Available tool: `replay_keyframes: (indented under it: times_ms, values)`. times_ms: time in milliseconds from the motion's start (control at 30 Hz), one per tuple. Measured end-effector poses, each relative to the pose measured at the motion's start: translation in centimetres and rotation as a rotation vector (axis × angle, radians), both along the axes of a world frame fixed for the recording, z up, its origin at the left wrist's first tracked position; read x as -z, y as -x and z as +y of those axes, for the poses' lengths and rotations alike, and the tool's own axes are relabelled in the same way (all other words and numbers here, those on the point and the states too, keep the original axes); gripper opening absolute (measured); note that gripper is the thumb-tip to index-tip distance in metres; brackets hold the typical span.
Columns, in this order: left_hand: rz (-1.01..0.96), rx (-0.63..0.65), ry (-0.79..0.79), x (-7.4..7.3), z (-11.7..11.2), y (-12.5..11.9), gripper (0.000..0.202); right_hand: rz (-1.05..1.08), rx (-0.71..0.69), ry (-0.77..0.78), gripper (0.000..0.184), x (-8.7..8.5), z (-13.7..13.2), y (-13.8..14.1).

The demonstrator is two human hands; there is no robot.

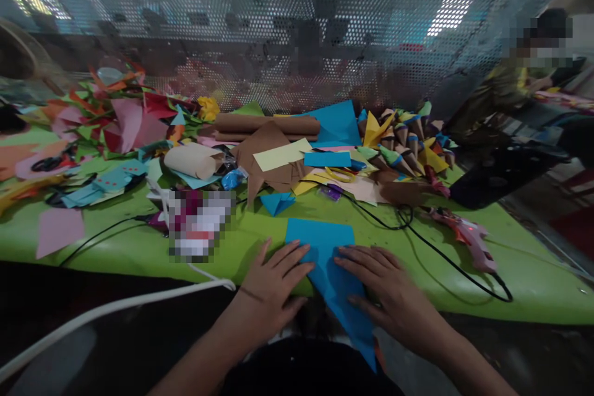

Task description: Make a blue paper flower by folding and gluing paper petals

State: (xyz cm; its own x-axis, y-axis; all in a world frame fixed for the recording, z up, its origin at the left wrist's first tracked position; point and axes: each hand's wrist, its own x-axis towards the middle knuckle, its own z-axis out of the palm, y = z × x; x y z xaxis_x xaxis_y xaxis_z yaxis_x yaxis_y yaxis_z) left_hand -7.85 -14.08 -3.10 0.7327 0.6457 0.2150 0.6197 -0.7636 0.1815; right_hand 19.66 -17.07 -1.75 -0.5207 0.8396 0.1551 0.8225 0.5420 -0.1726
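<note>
A sheet of blue paper [341,281] lies at the front edge of the green table, its pointed lower end hanging over the edge toward my body. Across its upper part runs a fold line, above which a flat strip shows. My left hand [278,275] rests at the sheet's left side, fingers stretched out and fingertips touching the paper. On the right side, my right hand [378,278] lies flat with its fingers extended over the paper. A small folded blue paper piece [277,203] sits just beyond the sheet.
A pink glue gun [473,241] with a black cable lies at right. Phone-like blurred items [202,223] and a white cable [139,297] are at left. Behind are brown paper rolls [266,125], paper cones [406,136] and colored scraps [130,120]. A person [510,80] sits far right.
</note>
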Motion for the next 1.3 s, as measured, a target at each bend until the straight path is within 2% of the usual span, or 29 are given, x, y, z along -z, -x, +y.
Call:
replay_keyframes:
  times_ms: [100,200,367,533,700,833,933,1067,1167,1300]
  values:
    - [0.003,-0.053,0.001,-0.9,-1.1,-0.4,0.045,-0.034,0.117,-0.12,0.042,0.6,-0.5,0.8]
    - [0.001,-0.049,0.033,-1.5,-2.2,-1.1,0.049,-0.049,0.238,-0.184,0.039,0.6,-1.6,1.9]
    - [0.016,-0.046,0.064,-0.8,-2.5,-2.3,0.058,-0.032,0.183,-0.143,0.037,0.0,-1.6,2.4]
    - [0.044,-0.024,0.079,-0.3,-0.7,-2.4,0.047,-0.07,0.052,-0.112,0.05,0.6,-0.3,1.3]
    - [0.117,0.0,0.074,-1.1,1.4,-2.4,0.041,-0.094,0.088,-0.163,0.051,0.5,-2.6,1.9]
    - [0.135,0.007,0.058,-1.5,2.5,-3.1,0.046,-0.062,0.021,-0.115,0.049,-0.4,-3.9,2.8]
    - [0.087,0.052,0.074,-1.7,3.8,-3.3,0.048,-0.041,0.026,-0.084,0.051,-0.5,-2.9,2.7]
    - [0.014,0.132,0.081,-2.2,5.9,-3.5,0.049,-0.043,0.022,-0.106,0.054,0.6,-0.9,2.2]
    - [0.017,0.09,-0.018,-2.5,6.3,-3.8,0.05,-0.058,0.091,-0.126,0.06,1.6,-1.0,2.4]
    - [0.058,-0.022,-0.114,-1.8,4.7,-4.0,0.043,-0.059,0.246,-0.181,0.057,1.9,-1.9,3.0]
